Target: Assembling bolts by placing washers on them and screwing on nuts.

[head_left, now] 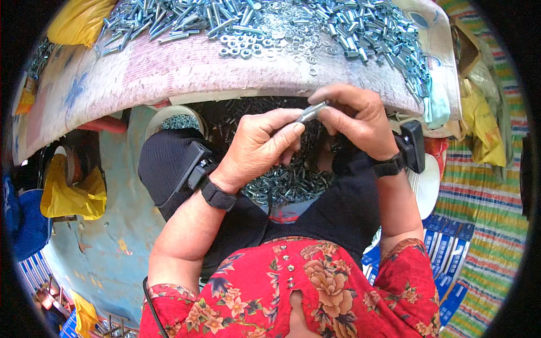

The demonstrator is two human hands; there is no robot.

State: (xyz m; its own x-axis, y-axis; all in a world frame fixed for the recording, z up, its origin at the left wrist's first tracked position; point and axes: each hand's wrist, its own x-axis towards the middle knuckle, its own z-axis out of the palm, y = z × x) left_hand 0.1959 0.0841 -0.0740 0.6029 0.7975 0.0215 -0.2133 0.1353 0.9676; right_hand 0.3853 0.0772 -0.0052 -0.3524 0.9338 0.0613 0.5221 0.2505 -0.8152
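In front of me, just below the table's edge, a silver metal bolt is held between my two hands, slanting up to the right. My left hand pinches its lower end between thumb and bent fingers. At the upper end, the thumb and fingers of my right hand close around it, slightly blurred. On the table lie loose bolts, a cluster of nuts, scattered washers and a heap of short metal sleeves. Under my hands, between my knees, is a pile of metal fasteners.
A patterned cloth covers the table. By my left knee stands a white bucket holding small metal parts. Yellow bags hang or lie at both sides, one at left. Blue boxes sit on a striped sheet at right.
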